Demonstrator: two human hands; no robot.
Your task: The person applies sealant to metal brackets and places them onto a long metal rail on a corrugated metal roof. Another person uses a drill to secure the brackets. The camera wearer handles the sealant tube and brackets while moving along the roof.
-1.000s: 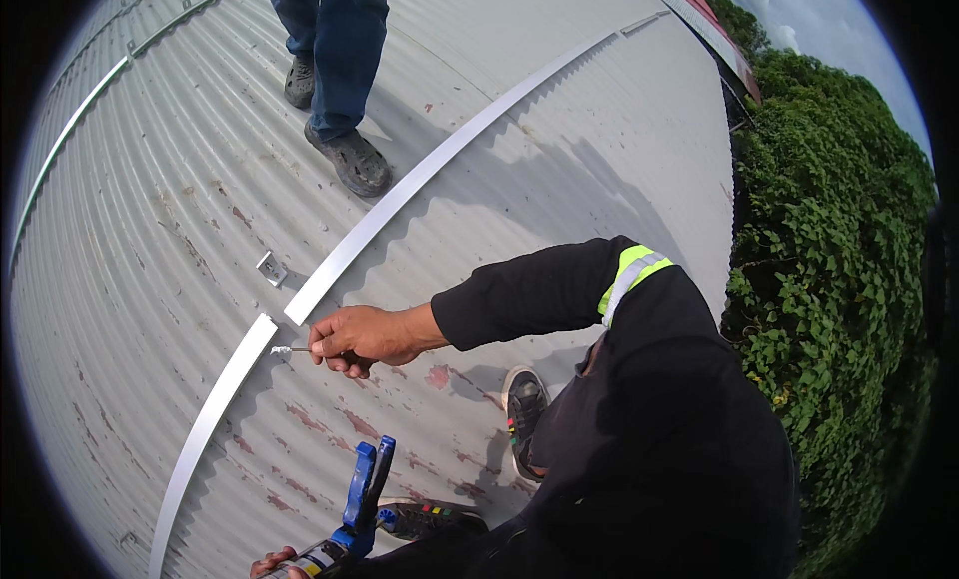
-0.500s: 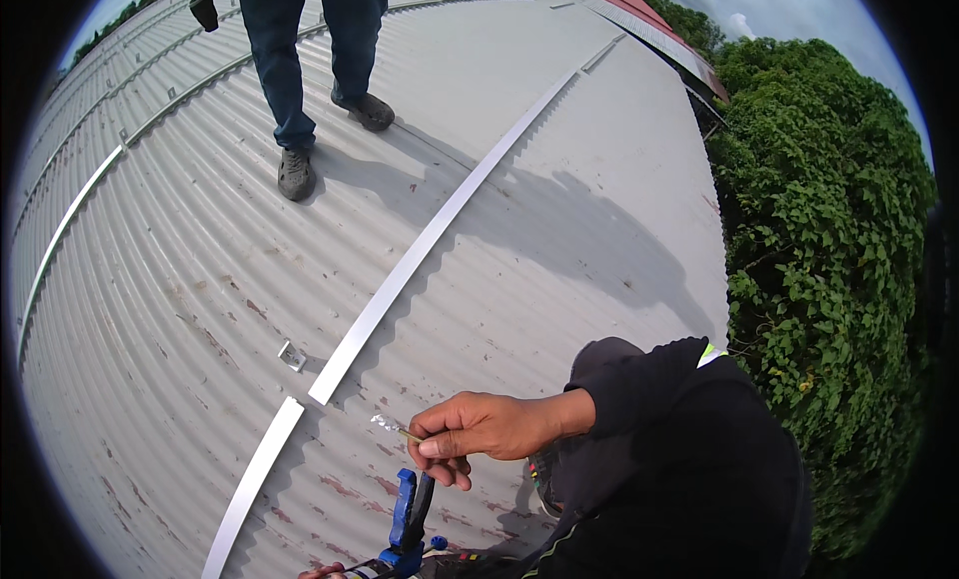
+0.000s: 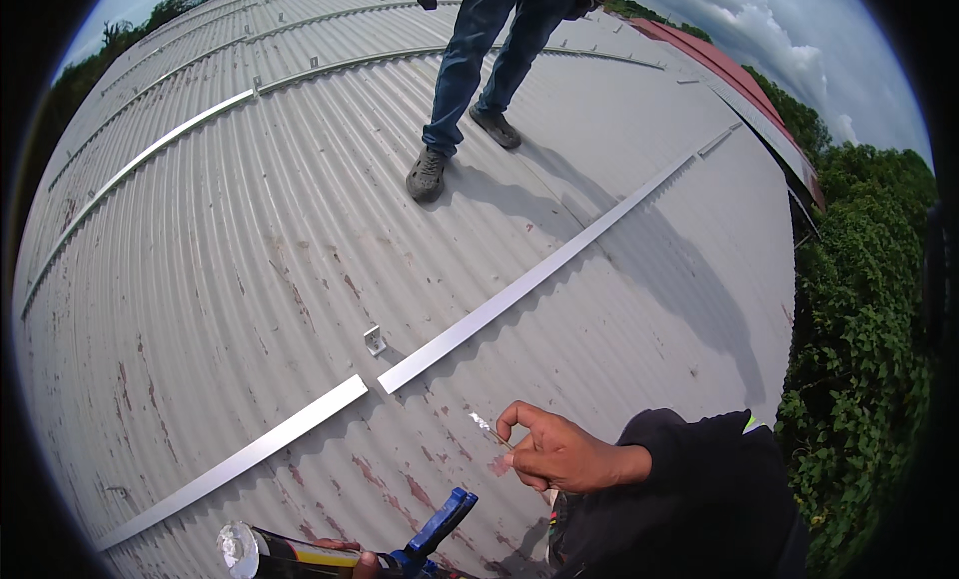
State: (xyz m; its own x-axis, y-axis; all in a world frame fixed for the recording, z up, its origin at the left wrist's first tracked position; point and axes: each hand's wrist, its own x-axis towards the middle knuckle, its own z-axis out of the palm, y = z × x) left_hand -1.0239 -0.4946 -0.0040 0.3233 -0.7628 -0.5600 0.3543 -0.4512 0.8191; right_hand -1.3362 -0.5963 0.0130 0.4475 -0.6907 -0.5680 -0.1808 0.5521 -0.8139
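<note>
The right hand [image 3: 564, 451] is grasping a thin stick [image 3: 490, 430] between the thumb and the bent fingers; a whitish, shiny material covers its tip, which points to the left, above the roof. Nearer and to the left, the left hand [image 3: 366, 563] is closed around a caulking gun [image 3: 437, 527], which lies at the near edge of the view, its blue handle to the right and its pale, smeared cartridge end to the left. Farther out, two silvery rails [image 3: 524, 289] lie in line on the grey corrugated roof [image 3: 200, 319], with a small gap between their ends. Just beyond this gap is an L-shaped bracket [image 3: 375, 340]. On the far side stands another person [image 3: 477, 64] in blue jeans.
</note>
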